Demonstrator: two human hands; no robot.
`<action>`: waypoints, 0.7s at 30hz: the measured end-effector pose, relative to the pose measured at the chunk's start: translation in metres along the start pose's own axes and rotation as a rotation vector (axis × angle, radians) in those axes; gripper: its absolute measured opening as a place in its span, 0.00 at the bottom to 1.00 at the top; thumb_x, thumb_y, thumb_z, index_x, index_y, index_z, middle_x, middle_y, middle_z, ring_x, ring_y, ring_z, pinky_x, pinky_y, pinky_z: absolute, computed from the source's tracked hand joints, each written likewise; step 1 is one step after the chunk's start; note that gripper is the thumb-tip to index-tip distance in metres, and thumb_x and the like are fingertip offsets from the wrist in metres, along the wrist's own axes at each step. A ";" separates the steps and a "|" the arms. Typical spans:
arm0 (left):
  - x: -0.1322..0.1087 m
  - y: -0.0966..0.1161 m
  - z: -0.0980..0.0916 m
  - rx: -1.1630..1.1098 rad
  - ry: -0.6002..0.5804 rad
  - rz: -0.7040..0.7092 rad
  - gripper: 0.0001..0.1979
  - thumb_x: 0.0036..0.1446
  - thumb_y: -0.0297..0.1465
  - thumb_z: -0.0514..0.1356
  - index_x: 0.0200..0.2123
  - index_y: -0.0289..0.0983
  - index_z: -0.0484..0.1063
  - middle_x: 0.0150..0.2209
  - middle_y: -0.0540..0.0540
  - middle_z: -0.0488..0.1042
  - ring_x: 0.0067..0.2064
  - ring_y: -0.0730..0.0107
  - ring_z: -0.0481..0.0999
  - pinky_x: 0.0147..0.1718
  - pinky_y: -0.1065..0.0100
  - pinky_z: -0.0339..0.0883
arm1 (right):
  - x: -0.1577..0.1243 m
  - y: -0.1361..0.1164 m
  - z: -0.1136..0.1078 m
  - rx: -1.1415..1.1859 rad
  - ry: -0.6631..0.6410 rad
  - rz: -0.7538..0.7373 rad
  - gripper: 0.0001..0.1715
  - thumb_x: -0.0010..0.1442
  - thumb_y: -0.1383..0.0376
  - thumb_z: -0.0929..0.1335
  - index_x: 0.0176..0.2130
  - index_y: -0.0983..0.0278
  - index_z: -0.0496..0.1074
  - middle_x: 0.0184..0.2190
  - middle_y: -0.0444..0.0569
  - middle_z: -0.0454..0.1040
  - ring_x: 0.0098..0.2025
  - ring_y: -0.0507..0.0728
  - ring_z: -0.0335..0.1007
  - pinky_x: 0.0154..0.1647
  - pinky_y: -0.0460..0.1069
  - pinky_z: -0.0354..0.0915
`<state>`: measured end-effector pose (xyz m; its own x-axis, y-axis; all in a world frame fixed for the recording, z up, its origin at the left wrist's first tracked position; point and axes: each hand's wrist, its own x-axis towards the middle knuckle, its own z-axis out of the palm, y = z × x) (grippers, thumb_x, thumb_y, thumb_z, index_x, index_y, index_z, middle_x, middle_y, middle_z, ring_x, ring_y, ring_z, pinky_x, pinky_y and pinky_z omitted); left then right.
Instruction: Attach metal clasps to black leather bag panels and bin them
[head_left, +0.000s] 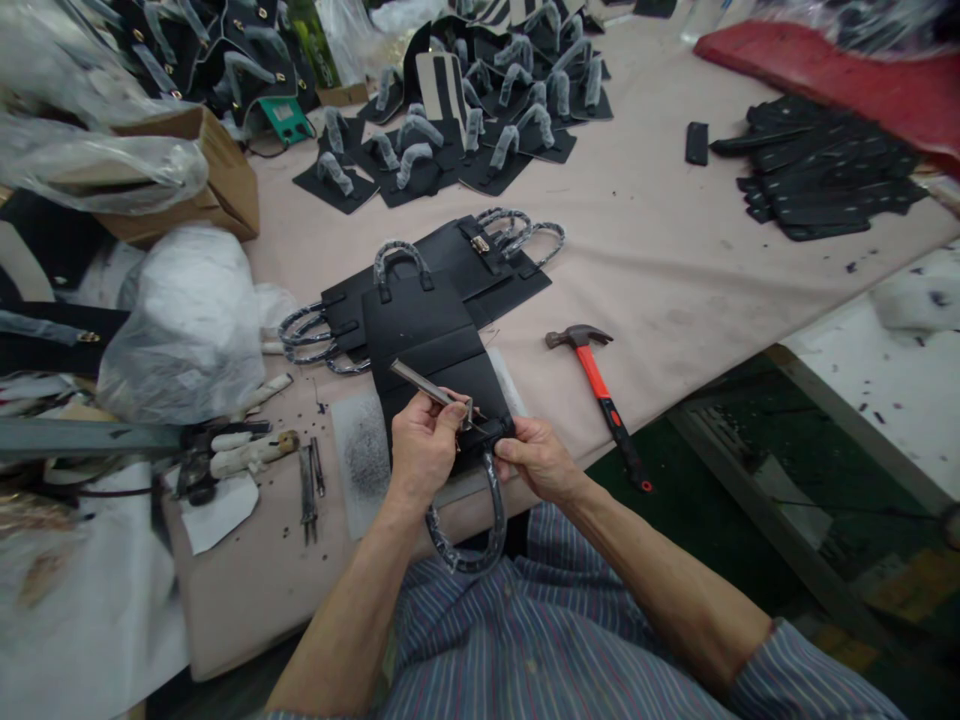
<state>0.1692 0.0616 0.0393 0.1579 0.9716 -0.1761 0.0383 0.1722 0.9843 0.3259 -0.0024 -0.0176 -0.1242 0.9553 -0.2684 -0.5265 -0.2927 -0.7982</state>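
Note:
A black bag panel [427, 325] lies lengthwise in front of me, one plastic-wrapped handle at its far end and another wrapped handle [496, 515] hanging over the table's near edge. My left hand [426, 445] is closed round a thin metal tool [424, 382], whose near end is at the panel by the near handle. My right hand [538, 458] pinches the panel's near right corner beside the handle's base. Under the panel, a pale board [363, 465] shows on both sides. More black panels with wrapped handles [517, 290] lie just beyond.
A hammer [594, 375] with a red and black handle lies right of the panel. At left are slim metal tools [308, 495], a plastic bag [184, 330] and a cardboard box [217, 175]. Black pieces [825, 165] are heaped at the right; more handled panels [420, 160] cover the back.

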 end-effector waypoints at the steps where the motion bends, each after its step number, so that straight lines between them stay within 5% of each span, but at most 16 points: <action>1: 0.000 0.001 0.001 -0.009 0.005 -0.012 0.12 0.58 0.38 0.66 0.38 0.35 0.75 0.34 0.44 0.82 0.34 0.65 0.82 0.30 0.71 0.73 | 0.000 0.000 0.000 -0.001 -0.006 -0.004 0.20 0.51 0.53 0.79 0.30 0.66 0.75 0.19 0.45 0.74 0.18 0.50 0.66 0.23 0.45 0.63; 9: 0.002 0.006 0.003 0.024 0.037 -0.027 0.11 0.59 0.38 0.65 0.38 0.35 0.75 0.31 0.45 0.81 0.30 0.69 0.79 0.28 0.71 0.72 | 0.000 -0.006 0.008 0.035 -0.010 -0.033 0.18 0.53 0.54 0.78 0.31 0.65 0.74 0.17 0.40 0.70 0.18 0.48 0.61 0.23 0.44 0.59; 21: -0.002 -0.001 0.002 0.257 0.038 0.236 0.06 0.62 0.32 0.62 0.41 0.38 0.75 0.37 0.46 0.82 0.35 0.68 0.82 0.37 0.69 0.74 | 0.003 -0.006 0.006 0.006 0.008 0.010 0.20 0.52 0.53 0.78 0.31 0.65 0.72 0.18 0.41 0.71 0.17 0.48 0.62 0.22 0.44 0.58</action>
<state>0.1705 0.0589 0.0386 0.1558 0.9859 0.0611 0.2533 -0.0997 0.9622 0.3237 0.0031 -0.0101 -0.1227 0.9520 -0.2805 -0.5302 -0.3018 -0.7923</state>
